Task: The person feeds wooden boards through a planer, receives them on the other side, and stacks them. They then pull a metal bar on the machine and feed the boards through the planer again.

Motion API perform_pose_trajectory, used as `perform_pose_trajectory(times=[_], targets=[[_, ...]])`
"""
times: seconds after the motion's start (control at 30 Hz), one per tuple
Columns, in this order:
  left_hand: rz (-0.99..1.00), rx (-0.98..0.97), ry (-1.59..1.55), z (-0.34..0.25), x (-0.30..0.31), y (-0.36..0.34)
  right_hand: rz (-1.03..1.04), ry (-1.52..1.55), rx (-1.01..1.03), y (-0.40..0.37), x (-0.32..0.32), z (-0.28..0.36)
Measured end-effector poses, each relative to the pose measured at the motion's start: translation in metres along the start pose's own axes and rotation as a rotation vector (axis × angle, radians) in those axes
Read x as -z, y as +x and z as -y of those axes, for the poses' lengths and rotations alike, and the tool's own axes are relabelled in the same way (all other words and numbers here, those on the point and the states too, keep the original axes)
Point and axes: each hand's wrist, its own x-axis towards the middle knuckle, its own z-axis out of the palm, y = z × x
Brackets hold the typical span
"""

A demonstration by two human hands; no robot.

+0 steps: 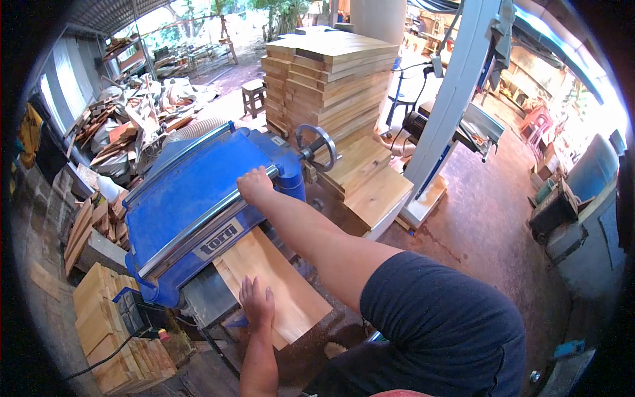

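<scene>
A pale wooden board (284, 284), flat and rectangular with smooth, lengthwise grain, lies partly under a blue metal machine (192, 178) lettered "torq"; its far end is hidden beneath the machine's front edge, its near end juts out towards the person. The board's long axis runs aslant, from upper left at the machine to lower right.

The left hand (256, 301) rests on the board's left side, palm down, fingers straight and slightly spread, gripping nothing; the right hand (256, 186) is clenched round a shiny, rounded metal bar (221, 208) along the machine's top front edge, the arm reaching over the board from a dark, soft fabric sleeve (436, 311).

A spoked round handwheel (317, 148) stands at the machine's right corner; behind it rises a tall, squared stack of thick wooden slabs (331, 79); more blocky wooden pieces (112, 324) are piled at lower left; jumbled offcuts and crumpled sacks (142, 112) heap up beyond the machine.
</scene>
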Motion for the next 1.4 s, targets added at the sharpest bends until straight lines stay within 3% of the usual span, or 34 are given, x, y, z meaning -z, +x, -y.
perform_pose_trajectory(times=[0.67,0.73,1.4], targets=[[-0.042,-0.021,0.021,0.002,-0.001,-0.001,-0.019,-0.011,0.008,-0.001,0.002,0.0],[-0.016,-0.017,-0.119,0.005,0.001,0.0,-0.02,-0.018,0.013,-0.002,0.003,0.0],[-0.052,0.011,-0.221,0.005,0.001,-0.002,-0.026,-0.006,-0.002,-0.002,0.003,0.001]])
